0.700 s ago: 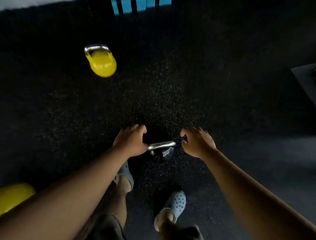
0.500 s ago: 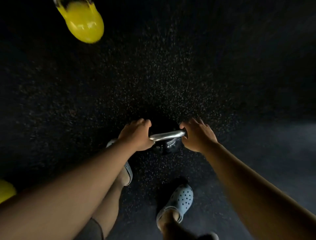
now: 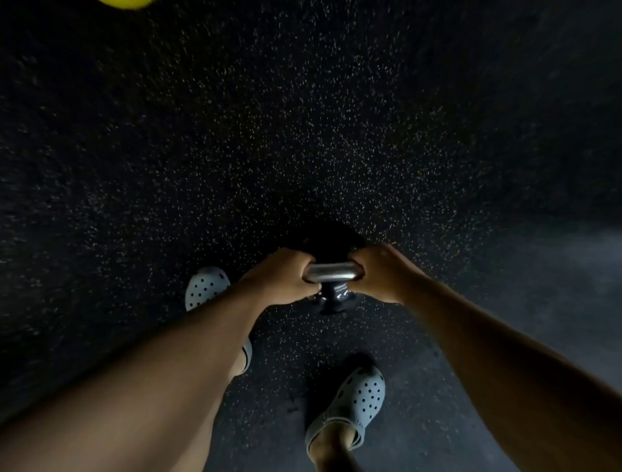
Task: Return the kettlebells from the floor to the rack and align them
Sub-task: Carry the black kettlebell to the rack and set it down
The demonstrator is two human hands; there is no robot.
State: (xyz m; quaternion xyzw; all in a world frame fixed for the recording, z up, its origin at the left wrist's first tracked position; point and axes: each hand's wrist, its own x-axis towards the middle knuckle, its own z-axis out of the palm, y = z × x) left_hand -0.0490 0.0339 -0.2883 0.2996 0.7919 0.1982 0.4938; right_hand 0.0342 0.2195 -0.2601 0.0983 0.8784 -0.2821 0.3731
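A dark rubber floor (image 3: pixel 303 134), flecked all over with small pale specks, fills the view from edge to edge; toward the right edge it fades into a smoother, greyer patch. Near the middle of the view, a little below centre, a black kettlebell (image 3: pixel 335 298) sits between two hands, its glossy body mostly hidden in shadow, with a dark pool of shadow on the floor just beyond it. Its bare metal handle (image 3: pixel 331 272) runs crosswise and catches the light. The left hand (image 3: pixel 286 278) is closed over the left end of the handle, fingers (image 3: pixel 296 257) curled over the top of the bar. The right hand (image 3: pixel 382 273) is wrapped around the right end in the same way, so both hands grip the one handle with a short stretch of bare metal showing between them. Whether the kettlebell rests on the floor or is already clear of it cannot be told from this view. Both bare forearms reach in from the lower corners. Below them stand two feet in pale blue perforated clogs: the left clog (image 3: pixel 205 286) just left of the left wrist, partly covered by the arm, and the right clog (image 3: pixel 353 401) nearer the lower edge. At the top edge, left of centre, a sliver of a yellow kettlebell (image 3: pixel 126 2) shows, well apart from the black one.
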